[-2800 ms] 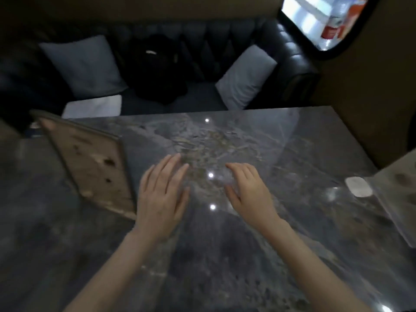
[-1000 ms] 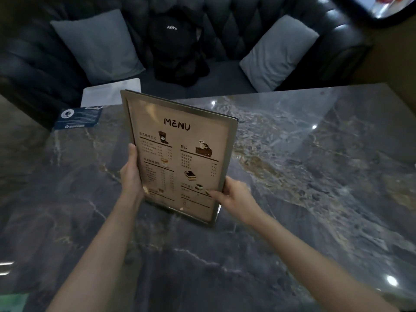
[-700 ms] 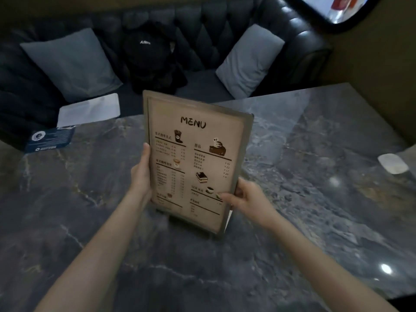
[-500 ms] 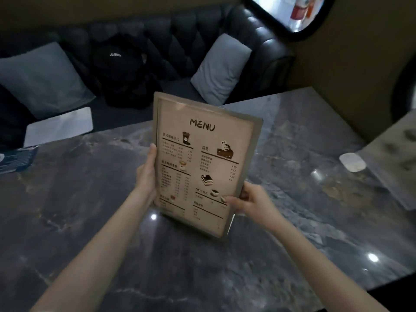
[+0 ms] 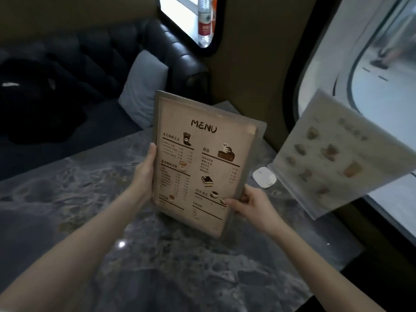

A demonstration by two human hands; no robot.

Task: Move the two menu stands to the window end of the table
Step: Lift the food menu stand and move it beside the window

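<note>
Both hands clamp the menu stand upright above the table, the left hand on its left edge, the right hand at its lower right corner. The window lies to the right, nearer the right hand, where the second stand already sits. The held sheet reads "MENU" and "SOE".

Menu stand held in both hands is showing "MENU" in big dark hand-drawn letters at top. Below, Chinese section headings and item lists are sitting in two columns, too small to read, with ¥ prices beside them. "SOE" is reading at a lower heading. Second menu stand at the window: print blurred, unreadable. Bottle label is showing red, text illegible.
</note>
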